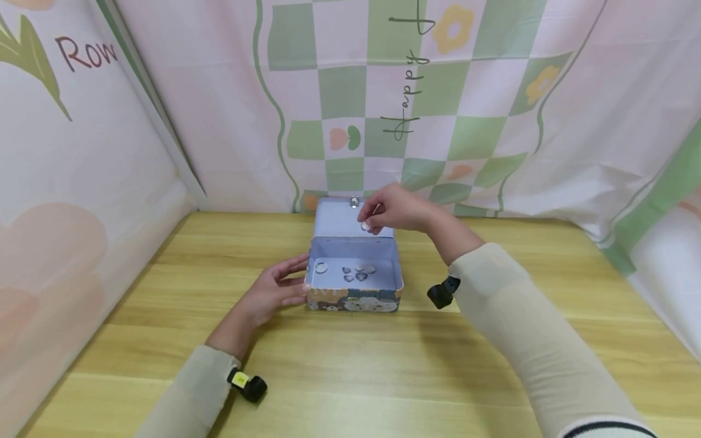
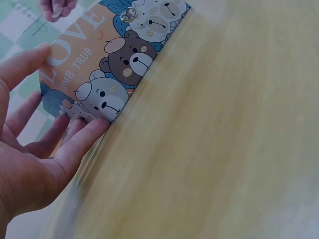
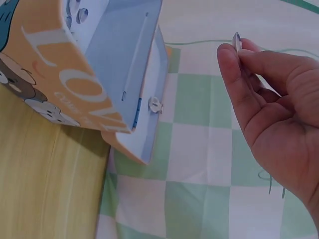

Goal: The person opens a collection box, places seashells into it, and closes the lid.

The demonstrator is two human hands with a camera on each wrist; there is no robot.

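A rectangular tin box (image 1: 354,300) with bear drawings and lettering stands with its hinged lid (image 1: 334,218) tipped back. Several small shells (image 1: 361,276) lie on its pale blue floor, and a rounder whitish one (image 1: 321,267) sits near the left wall. My left hand (image 1: 272,290) rests against the box's left side, fingers extended; the left wrist view shows the thumb (image 2: 25,64) and fingertips by the printed wall. Above the lid, my right hand (image 1: 397,210) pinches a small whitish shell (image 3: 237,42) between thumb and fingers, apart from the box.
The box stands on a wood-grain table (image 1: 339,371), toward its back edge. Behind hangs a checked green and white curtain (image 1: 394,91), with another printed cloth (image 1: 71,182) at left. A metal clasp (image 1: 354,202) is on the lid.
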